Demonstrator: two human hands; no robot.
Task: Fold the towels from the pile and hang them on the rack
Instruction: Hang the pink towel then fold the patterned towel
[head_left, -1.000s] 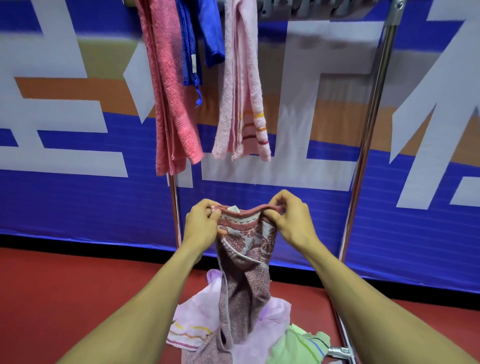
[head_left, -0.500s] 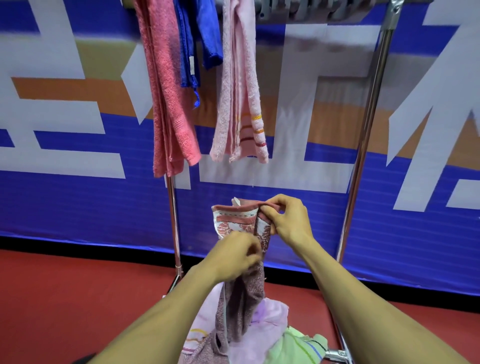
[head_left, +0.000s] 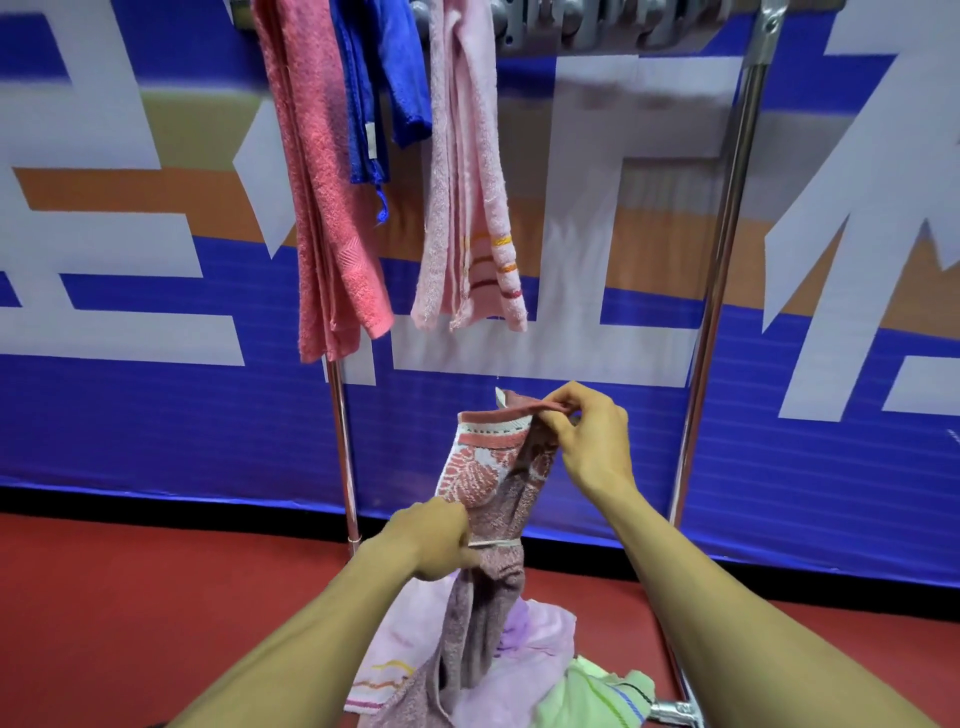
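Head view, hands (head_left: 597, 441) pinching patterned towel (head_left: 493, 499), pile (head_left: 540, 660) below

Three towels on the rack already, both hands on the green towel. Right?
Not quite. In the head view both hands, left and right, hold the mauve patterned towel; the green towel lies on the pile below. Three towels on the rack is right.

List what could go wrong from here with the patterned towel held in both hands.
1. The right hand only pinches the top hem of the patterned towel; a slip could drop that corner.
2. The left hand grips mid-length while the tail trails into the pile, so lifting might drag the lilac cloth along.
3. The towel hangs bunched, so the fold may come out uneven.
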